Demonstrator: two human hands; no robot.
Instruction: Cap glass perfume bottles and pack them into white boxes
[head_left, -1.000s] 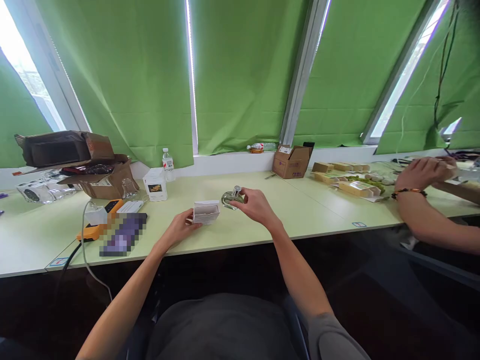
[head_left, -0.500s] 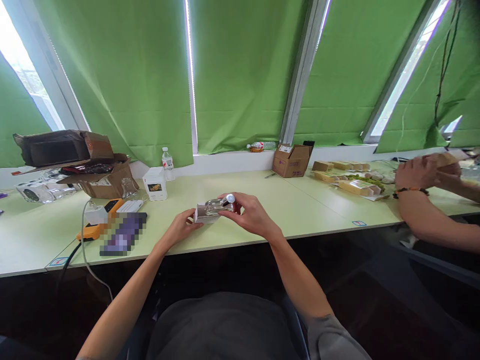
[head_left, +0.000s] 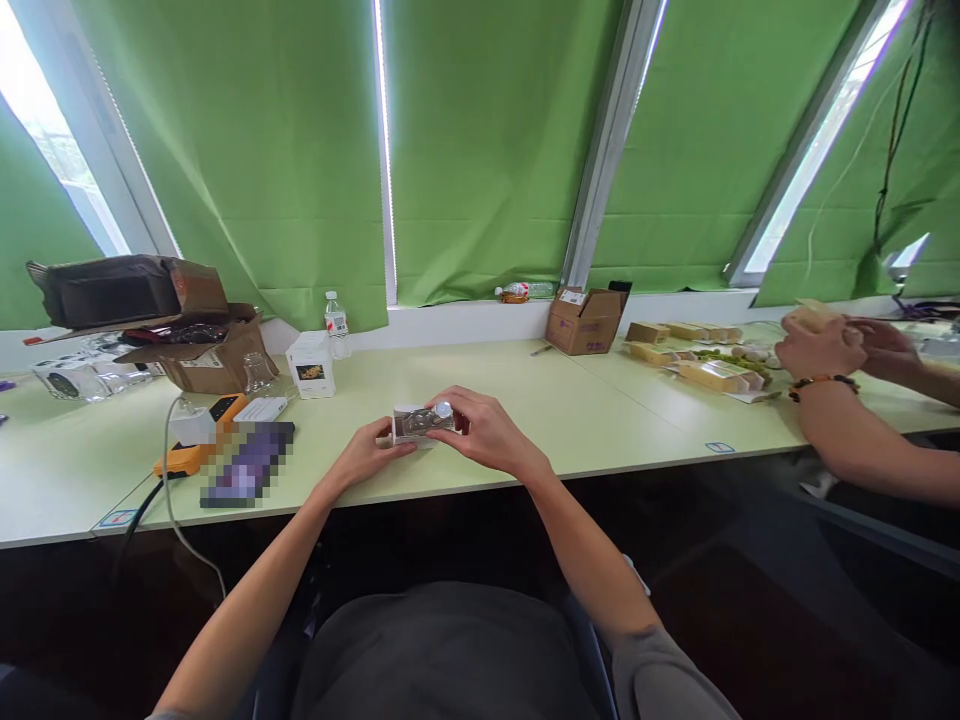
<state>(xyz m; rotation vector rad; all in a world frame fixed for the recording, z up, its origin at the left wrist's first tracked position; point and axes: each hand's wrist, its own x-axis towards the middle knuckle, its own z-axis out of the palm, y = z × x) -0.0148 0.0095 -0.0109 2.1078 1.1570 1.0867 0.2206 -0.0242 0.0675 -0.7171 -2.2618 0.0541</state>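
Note:
Between my hands, just above the table's front part, is a small white box (head_left: 400, 426) with a clear glass-like object with a silvery round end (head_left: 442, 410) lying at or partly in it; how deep it sits I cannot tell. My left hand (head_left: 367, 450) grips the box's left end, fingers behind and thumb below. My right hand (head_left: 487, 430) pinches the clear object near its silvery end. To the left of my hands lies a blurred-out phone-like slab (head_left: 251, 465). A white carton with a picture (head_left: 310, 366) stands further back.
On the pale table (head_left: 480, 365), cardboard boxes (head_left: 202, 365) are stacked at left beside an orange power strip (head_left: 184, 460). A brown box (head_left: 585, 320) stands at the back. At right, a co-worker's hands (head_left: 821, 345) work near several yellow cartons (head_left: 720, 375).
My right hand has moved slightly left and down with the clear object, whose silvery end now sits closer to the white box. The co-worker's hands have shifted.

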